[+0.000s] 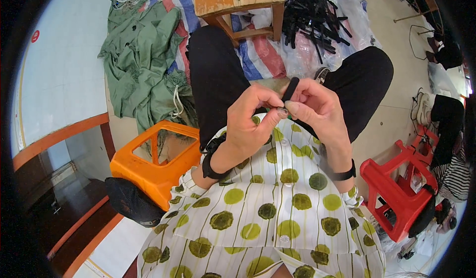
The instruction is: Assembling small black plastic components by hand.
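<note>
In front of my lap, both hands meet on a short black strip (291, 88) with a rounded upper end. My left hand (254, 117) pinches its lower end between thumb and forefinger. The thumb and fingers of my right hand (321, 110) close on it from the other side. Something small shows at my left thumb tip, too small to make out. Beyond my knees lies a heap of similar long black strips (312, 20) on clear plastic sheeting (351, 10).
Ahead stands a worn wooden stool (238, 0) with small metal-looking pieces on top. Green cloth (141, 64) lies left over a striped sheet (263, 55). An orange plastic stool (153, 174) is at my left. On the right, a red stool (396, 188) stands near another person's leg (446, 124).
</note>
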Available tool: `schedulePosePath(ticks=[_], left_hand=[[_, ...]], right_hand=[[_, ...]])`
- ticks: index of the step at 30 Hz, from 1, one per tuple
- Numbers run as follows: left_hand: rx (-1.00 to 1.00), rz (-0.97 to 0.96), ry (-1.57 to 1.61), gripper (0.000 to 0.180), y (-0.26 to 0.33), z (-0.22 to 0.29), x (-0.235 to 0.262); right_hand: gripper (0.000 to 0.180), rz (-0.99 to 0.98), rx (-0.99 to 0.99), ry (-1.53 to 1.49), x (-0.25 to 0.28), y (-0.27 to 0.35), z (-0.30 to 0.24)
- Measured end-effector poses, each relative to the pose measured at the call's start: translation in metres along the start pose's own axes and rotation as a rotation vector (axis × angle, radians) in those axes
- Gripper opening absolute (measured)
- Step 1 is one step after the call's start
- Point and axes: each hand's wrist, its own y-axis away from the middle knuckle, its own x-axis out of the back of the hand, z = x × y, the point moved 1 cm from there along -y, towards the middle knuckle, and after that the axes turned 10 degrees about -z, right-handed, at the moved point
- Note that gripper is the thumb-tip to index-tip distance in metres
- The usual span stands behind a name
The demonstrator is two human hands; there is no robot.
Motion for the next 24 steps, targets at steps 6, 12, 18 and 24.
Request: schedulePosePath(ticks=[6, 12, 18, 24], left_hand=[[0.053, -0.034, 0.025, 0.016, 0.002, 0.0, -0.001], [0.079, -0.018, 0.095, 0.015, 0.001, 0.002, -0.003], [0.111, -0.011, 0.105, 0.014, 0.002, 0.001, -0.004], [0.119, 0.04, 0.17, 0.011, 0.006, -0.003, -0.007]], right_hand=[[0.014, 0.071, -0.015, 0.022, -0.01, 0.0, -0.003], [0.012, 0.159, 0.031, -0.023, -0.009, -0.007, -0.006], [0.013, 0.188, 0.067, 0.024, -0.009, -0.008, -0.002], [0.012, 0.245, 0.051, 0.038, -0.016, -0.005, -0.004]])
